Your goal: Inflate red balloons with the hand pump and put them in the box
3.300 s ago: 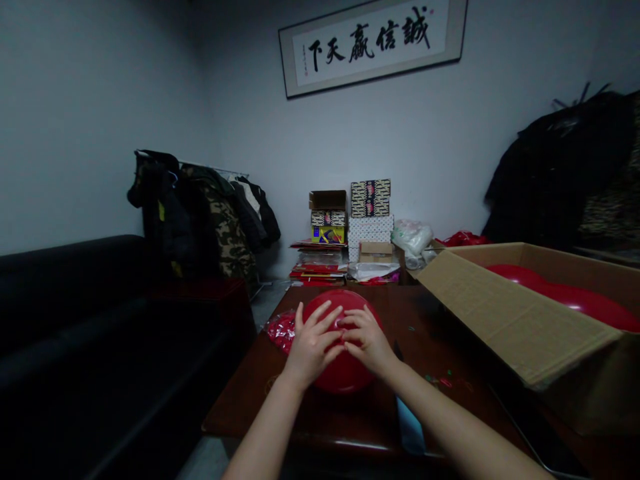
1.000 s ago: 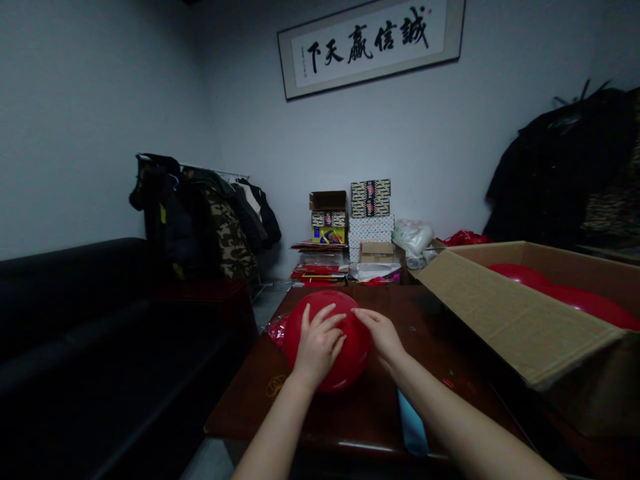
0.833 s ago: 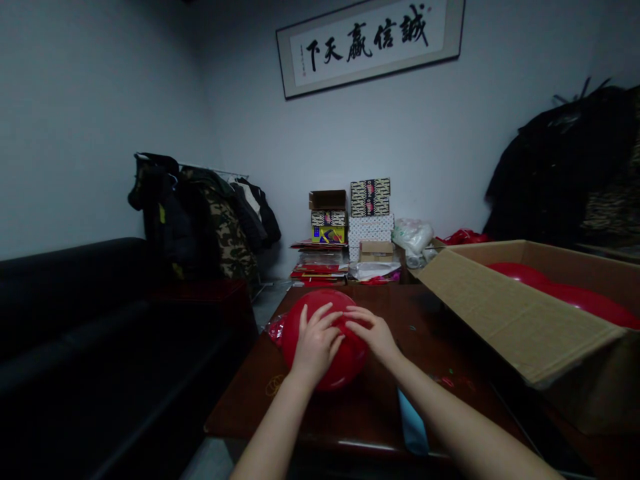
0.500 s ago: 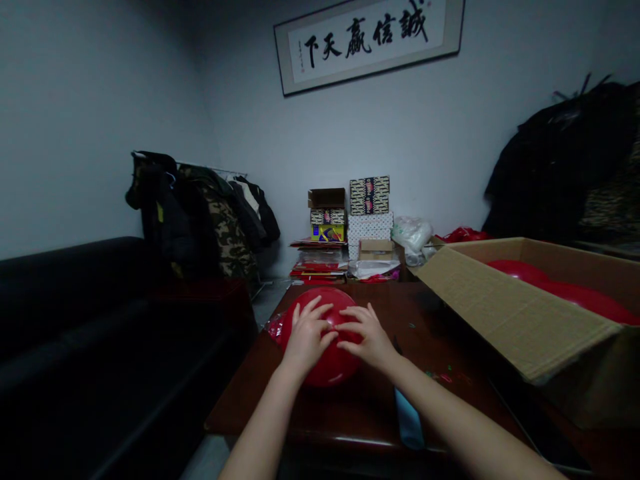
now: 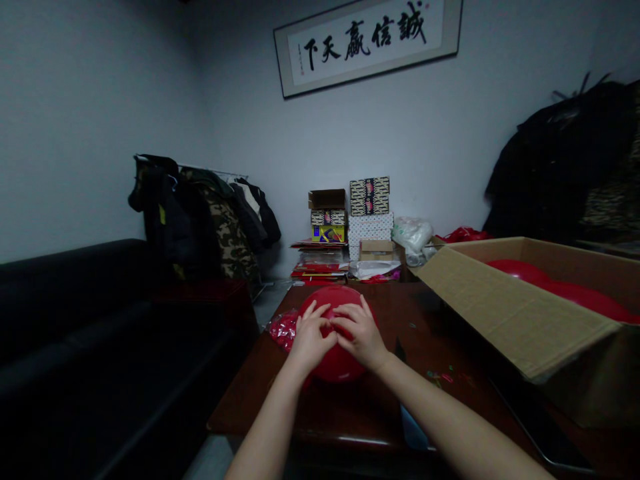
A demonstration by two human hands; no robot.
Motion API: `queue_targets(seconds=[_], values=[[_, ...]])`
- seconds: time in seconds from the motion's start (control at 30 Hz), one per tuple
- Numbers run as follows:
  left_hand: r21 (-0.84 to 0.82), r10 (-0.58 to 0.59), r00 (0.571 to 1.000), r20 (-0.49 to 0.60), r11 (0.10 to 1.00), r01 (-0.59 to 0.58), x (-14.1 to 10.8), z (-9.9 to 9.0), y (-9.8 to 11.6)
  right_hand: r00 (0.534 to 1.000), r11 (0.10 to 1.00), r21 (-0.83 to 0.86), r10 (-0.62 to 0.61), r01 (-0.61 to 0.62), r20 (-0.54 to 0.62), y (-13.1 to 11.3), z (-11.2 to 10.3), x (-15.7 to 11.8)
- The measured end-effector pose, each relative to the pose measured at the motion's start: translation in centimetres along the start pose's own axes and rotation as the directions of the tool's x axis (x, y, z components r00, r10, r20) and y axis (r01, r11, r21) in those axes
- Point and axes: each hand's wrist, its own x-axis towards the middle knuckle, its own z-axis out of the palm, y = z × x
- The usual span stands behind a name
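Observation:
A round red balloon [image 5: 341, 368] sits over the brown table, in front of me. My left hand [image 5: 311, 339] is at its near side, thumb and index finger pinched together at the neck. From the other side my right hand [image 5: 359, 333] pinches the same spot, its other fingers raised over the balloon. Both sets of fingertips meet near the balloon's middle and cover the neck, so its end is hidden. Just left of the balloon lies a clear plastic bag of red items [image 5: 283, 329].
At the right stands an open cardboard box [image 5: 505, 310] with red balloons [image 5: 583, 297] inside. Small coloured bits [image 5: 441, 377] lie on the table [image 5: 360, 420]. A blue object [image 5: 414, 430] is partly behind my right forearm. A black sofa [image 5: 75, 347] is at the left.
The balloon and both hands have shifted slightly right, showing more of the plastic bag. My hands have drawn closer together, fingertips now meeting at the balloon's neck.

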Motion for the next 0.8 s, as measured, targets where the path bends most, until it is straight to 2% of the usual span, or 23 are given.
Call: queue_targets(seconds=[0.27, 0.47, 0.53, 0.63, 0.7, 0.8], values=[[0.041, -0.100, 0.993, -0.065, 0.994, 0.103, 0.0, 0.2, 0.6, 0.996, 0.997, 0.025, -0.078, 0.079, -0.031, -0.3, 0.6, 0.6], [0.092, -0.121, 0.987, -0.107, 0.987, 0.131, 0.0, 0.0, 1.4, 0.997, 0.998, 0.043, -0.049, 0.051, -0.053, -0.1, 0.7, 0.7], [0.137, -0.094, 0.977, -0.192, 0.983, 0.122, -0.2, -0.1, 1.7, 0.998, 0.999, 0.041, -0.032, 0.034, -0.049, -0.1, 0.7, 0.7], [0.242, 0.024, 0.942, -0.333, 0.968, 0.061, -0.8, -0.1, 2.1, 0.999, 1.000, 0.027, -0.011, 0.012, -0.040, -0.1, 0.7, 0.5], [0.291, 0.108, 0.938, -0.331, 0.957, -0.008, -1.2, -0.1, 2.3, 0.999, 1.000, 0.016, -0.003, 0.003, -0.032, -0.2, 0.7, 0.4], [0.311, 0.158, 0.941, -0.299, 0.949, -0.061, -1.4, -0.1, 2.2, 1.000, 1.000, 0.007, -0.001, 0.001, -0.018, -0.3, 0.7, 0.3]])
